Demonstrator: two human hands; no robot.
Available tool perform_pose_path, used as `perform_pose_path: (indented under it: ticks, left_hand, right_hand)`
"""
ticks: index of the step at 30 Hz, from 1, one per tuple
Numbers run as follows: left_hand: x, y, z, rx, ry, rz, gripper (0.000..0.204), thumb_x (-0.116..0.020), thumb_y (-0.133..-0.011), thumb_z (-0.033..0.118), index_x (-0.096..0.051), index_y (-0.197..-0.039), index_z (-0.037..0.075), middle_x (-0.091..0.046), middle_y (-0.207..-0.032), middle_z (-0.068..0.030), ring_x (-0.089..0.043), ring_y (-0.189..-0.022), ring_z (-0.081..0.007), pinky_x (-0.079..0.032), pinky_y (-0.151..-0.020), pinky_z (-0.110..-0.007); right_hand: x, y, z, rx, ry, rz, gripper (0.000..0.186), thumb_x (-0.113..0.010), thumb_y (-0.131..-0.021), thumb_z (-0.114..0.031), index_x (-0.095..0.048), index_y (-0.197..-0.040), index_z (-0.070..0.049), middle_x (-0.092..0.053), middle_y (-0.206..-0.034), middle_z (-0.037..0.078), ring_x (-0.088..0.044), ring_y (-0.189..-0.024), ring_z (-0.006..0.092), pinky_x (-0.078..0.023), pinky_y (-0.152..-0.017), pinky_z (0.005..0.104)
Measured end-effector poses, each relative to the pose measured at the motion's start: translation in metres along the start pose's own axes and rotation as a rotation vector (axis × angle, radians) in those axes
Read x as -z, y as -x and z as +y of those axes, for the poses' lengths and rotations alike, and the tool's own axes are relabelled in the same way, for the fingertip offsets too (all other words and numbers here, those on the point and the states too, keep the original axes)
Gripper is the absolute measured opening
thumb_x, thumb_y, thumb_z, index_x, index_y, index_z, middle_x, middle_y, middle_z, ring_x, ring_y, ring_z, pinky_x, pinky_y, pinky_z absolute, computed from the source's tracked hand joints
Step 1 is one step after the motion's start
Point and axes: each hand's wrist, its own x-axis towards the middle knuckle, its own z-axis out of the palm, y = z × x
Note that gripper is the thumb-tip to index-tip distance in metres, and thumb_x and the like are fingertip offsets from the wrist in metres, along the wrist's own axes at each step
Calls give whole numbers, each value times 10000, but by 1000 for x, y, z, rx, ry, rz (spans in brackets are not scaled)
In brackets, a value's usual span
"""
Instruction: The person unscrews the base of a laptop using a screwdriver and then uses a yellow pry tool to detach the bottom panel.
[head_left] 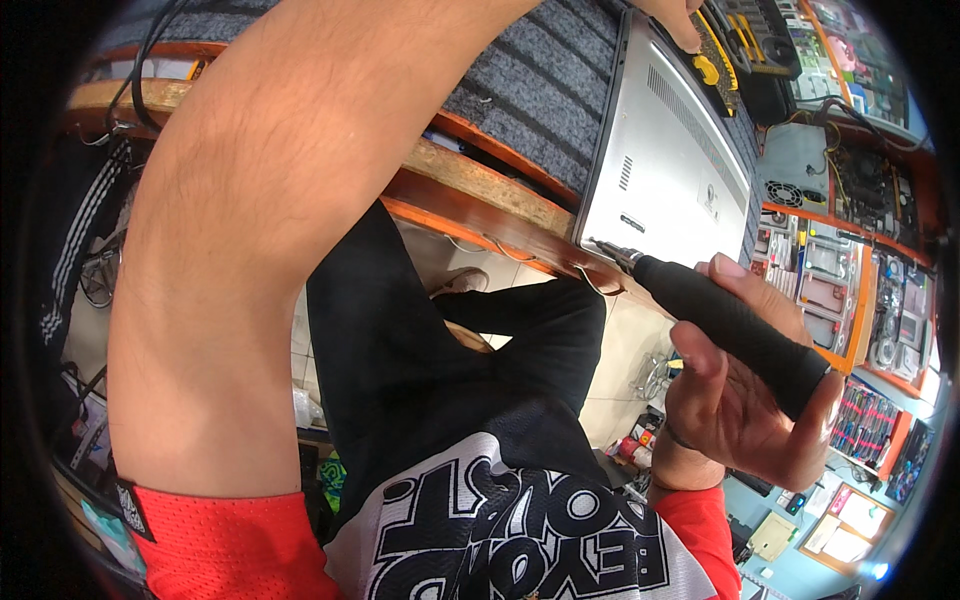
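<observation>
A silver laptop (pixel 660 150) lies bottom side up on the bench, with vent slots in its cover. My right hand (pixel 750 400) is closed around a black-handled screwdriver (pixel 730 320). Its metal tip meets the laptop's near corner, beside a small slot. My left arm reaches across to the far end of the laptop. There, my left hand (pixel 672 18) is partly cut off by the upper edge; one finger stretches along the laptop's far side, next to a black-and-yellow tool case (pixel 712 62). I see nothing held in it.
A grey striped mat (pixel 530 90) covers the bench, with a wooden edge (pixel 490 185) along my side. Another black-and-yellow case part (pixel 765 35) stands beyond the laptop. Computer parts (pixel 800 180) and shelves with boxed goods fill the right. A dark cable (pixel 140 70) hangs at the left.
</observation>
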Motion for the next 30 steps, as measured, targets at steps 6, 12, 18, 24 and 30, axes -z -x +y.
perform_pose_path:
  ticks: [6,12,18,24,30]
  left_hand:
    - [-1,-3,-2,-56,9,-76,465,-778,-760,455,-791,-832,-4,-754,-802,-197,-726,-755,-327,-565,-720,-418]
    - [2,2,-2,-20,95,-121,441,-785,-751,438,-777,-770,-2,-725,-707,-164,-691,-664,-292,-538,-660,-404]
    - [2,1,-3,-45,103,-112,433,-787,-753,431,-775,-758,-2,-716,-685,-153,-683,-648,-280,-531,-649,-395]
    - [2,3,-1,-31,130,-112,429,-786,-753,433,-777,-747,4,-714,-680,-147,-680,-637,-272,-529,-638,-387]
    - [4,5,1,4,130,-122,429,-787,-747,439,-775,-729,11,-710,-670,-134,-675,-628,-261,-525,-626,-381]
  right_hand:
    - [-1,-1,-1,2,4,-3,376,-765,-932,-309,-484,-1114,-136,-657,-956,151,-693,-818,315,-579,-680,408]
    - [-2,-3,-1,7,1,-9,366,-771,-926,-307,-489,-1081,-133,-652,-935,143,-688,-803,310,-569,-671,403]
    - [-2,-4,0,9,3,-18,356,-776,-919,-305,-494,-1048,-130,-648,-915,136,-684,-788,304,-560,-662,397]
    - [-2,-4,-1,15,4,-25,349,-782,-913,-303,-498,-1015,-127,-644,-894,129,-679,-773,299,-550,-654,391]
    - [-3,-4,-2,19,6,-31,343,-787,-906,-302,-503,-982,-125,-640,-874,121,-674,-758,294,-541,-645,385]
